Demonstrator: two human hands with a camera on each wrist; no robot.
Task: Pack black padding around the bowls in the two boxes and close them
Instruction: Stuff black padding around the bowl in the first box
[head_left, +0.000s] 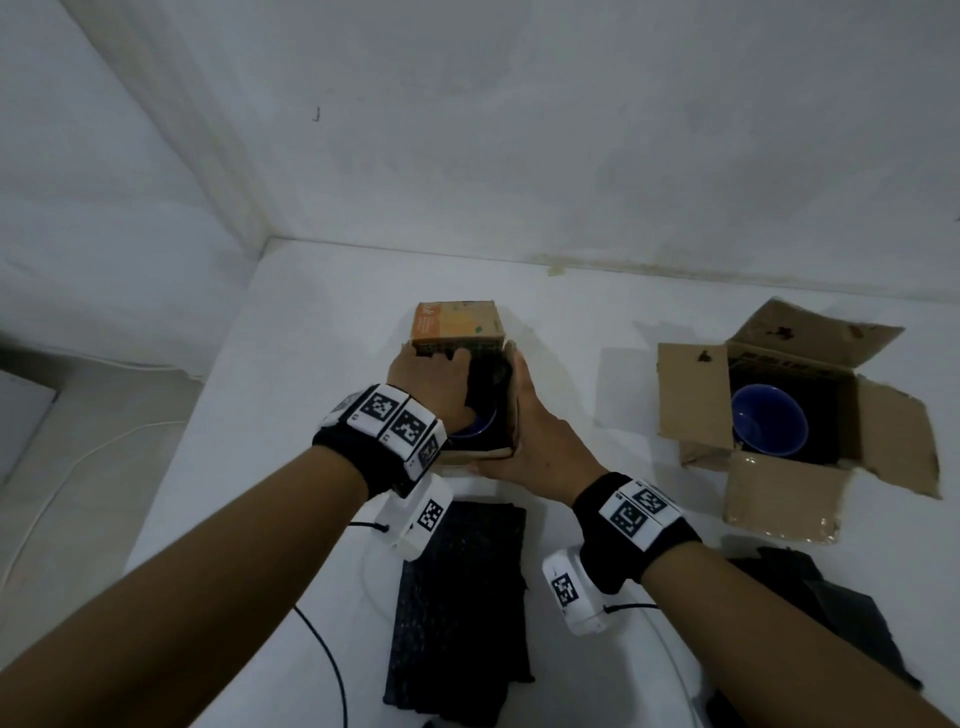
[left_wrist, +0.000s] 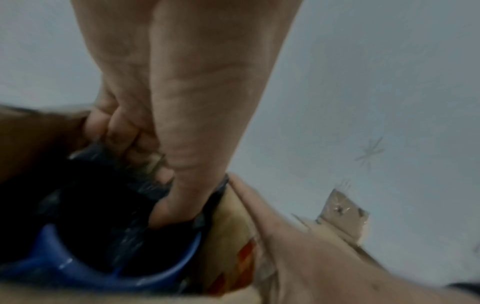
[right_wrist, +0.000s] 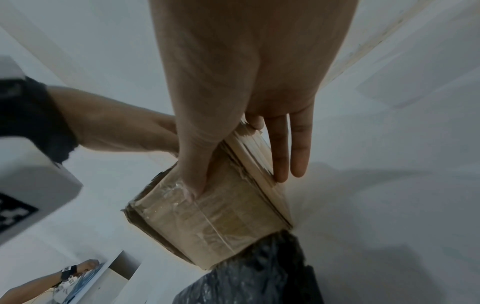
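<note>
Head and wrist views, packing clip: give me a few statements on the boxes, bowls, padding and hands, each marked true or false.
1. The left hand reaches into the small box. True.
2. The right hand holds a blue bowl. False: it steadies the small box from outside, its fingers straight along the side.
3. The larger box on the right is closed. False: its flaps stand open, and a blue bowl shows inside.
4. A sheet of black padding lies on the table near the person. True.
5. The small box holds no bowl. False: the left wrist view shows a blue bowl rim inside.
</note>
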